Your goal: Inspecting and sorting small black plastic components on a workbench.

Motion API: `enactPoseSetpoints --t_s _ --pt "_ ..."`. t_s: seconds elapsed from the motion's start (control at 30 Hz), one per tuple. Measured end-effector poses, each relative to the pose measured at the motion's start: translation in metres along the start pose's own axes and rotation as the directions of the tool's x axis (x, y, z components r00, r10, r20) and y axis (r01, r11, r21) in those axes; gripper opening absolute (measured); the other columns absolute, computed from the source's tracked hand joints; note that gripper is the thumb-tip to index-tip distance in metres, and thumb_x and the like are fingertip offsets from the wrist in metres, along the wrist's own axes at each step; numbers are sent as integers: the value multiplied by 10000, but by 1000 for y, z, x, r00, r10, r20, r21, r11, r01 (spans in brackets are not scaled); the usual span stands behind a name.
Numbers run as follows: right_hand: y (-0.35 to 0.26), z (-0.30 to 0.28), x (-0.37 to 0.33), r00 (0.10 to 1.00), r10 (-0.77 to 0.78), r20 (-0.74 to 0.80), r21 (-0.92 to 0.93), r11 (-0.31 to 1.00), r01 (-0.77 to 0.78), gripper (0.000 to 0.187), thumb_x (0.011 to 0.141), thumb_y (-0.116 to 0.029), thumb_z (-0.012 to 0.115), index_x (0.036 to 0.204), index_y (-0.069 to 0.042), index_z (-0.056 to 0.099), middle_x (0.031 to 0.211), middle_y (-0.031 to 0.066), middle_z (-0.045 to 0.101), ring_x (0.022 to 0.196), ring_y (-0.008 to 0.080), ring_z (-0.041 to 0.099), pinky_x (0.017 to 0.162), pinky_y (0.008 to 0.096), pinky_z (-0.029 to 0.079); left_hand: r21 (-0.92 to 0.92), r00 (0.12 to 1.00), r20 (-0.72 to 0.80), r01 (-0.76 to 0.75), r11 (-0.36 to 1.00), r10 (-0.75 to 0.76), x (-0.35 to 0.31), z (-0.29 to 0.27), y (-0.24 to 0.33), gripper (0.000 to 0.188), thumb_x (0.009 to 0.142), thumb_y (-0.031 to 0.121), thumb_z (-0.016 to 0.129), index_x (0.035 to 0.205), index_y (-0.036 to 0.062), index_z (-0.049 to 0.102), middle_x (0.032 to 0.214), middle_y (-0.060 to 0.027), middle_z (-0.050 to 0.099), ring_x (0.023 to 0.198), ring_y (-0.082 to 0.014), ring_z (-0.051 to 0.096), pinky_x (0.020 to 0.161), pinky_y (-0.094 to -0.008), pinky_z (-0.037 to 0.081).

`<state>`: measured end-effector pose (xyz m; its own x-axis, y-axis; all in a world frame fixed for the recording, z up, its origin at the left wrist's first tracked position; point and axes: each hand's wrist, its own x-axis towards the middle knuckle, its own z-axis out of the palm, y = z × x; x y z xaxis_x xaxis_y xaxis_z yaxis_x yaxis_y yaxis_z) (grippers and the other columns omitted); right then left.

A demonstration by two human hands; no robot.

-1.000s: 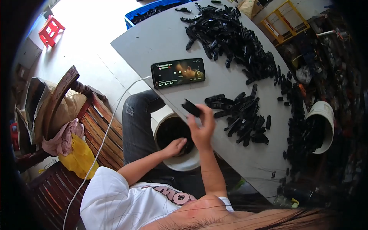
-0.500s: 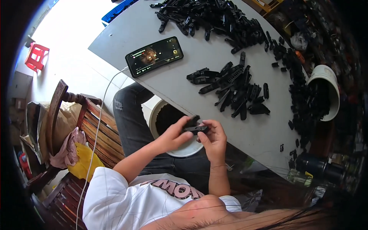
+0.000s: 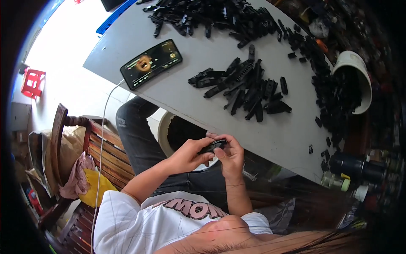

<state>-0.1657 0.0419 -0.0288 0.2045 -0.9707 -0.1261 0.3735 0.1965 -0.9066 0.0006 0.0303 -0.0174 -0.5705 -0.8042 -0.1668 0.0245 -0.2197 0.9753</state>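
Note:
A small black plastic part [image 3: 217, 145] is held between my two hands over the near edge of the table. My left hand [image 3: 190, 153] grips its left end with thumb and fingers. My right hand [image 3: 231, 155] pinches the other end, fingers curled over the top. The fingers hide much of it, so I cannot tell whether it is one piece or two pressed together. Below my hands, a white bucket [image 3: 162, 134] with dark contents stands by my legs. Beyond them on the table lies a loose pile of similar elongated black parts [image 3: 243, 86].
A larger heap of black parts [image 3: 211, 15] covers the far side. A tipped white bucket [image 3: 354, 63] spills more at the right. A lit phone [image 3: 151, 63] with a white cable [image 3: 102, 139] lies at the left. A wooden chair [image 3: 111, 150] and red stool [image 3: 33, 82] stand left.
The two black pieces seen apart in my hands are now close together, largely covered by my fingers. My right fingers have closed over the top. The whole view has shifted, moving the table's things leftward.

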Motion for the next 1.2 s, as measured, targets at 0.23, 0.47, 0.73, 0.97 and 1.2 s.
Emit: enactPoseSetpoints --t_s 0.23,0.47,0.73,0.97,1.2 --pt "-5 -15 11 928 -192 -318 163 954 253 256 818 -89 638 1023 17 528 955 158 615 943 239 582 887 335 432 525 954 -24 -241 816 298 30 -6 1 316 805 76 590 1111 2 559 894 -190 605 847 -352 594 766 -376 472" --pt "-42 -69 53 715 -695 -82 -994 110 -7 173 787 -63 626 951 -27 582 930 113 587 851 259 592 713 342 468 874 841 -45 -228 429 539 88 -25 17 361 747 -37 560 1099 42 561 995 -125 560 912 -308 559 741 -371 473" --pt "-39 -74 46 795 -552 -252 -968 135 -213 319 759 -107 664 1048 -33 551 933 137 582 839 314 587 736 385 471 949 905 -125 -10 314 406 90 -26 11 139 755 69 606 851 68 505 834 -92 555 807 -281 567 651 -393 459" --pt "-49 -76 24 837 -422 -349 -802 596 -35 284 746 -32 642 1018 11 573 908 97 595 756 195 587 678 311 475 821 866 -284 -2 571 411 75 -25 3 230 849 74 519 1073 43 475 813 -137 577 716 -272 576 636 -366 444" --pt "-35 -26 20 898 -440 8 -652 679 338 176 795 -20 622 970 -7 604 939 40 563 698 84 533 597 193 434 419 936 -210 -176 891 283 53 7 6 347 864 146 582 1164 12 469 801 -190 596 709 -318 613 648 -323 465"
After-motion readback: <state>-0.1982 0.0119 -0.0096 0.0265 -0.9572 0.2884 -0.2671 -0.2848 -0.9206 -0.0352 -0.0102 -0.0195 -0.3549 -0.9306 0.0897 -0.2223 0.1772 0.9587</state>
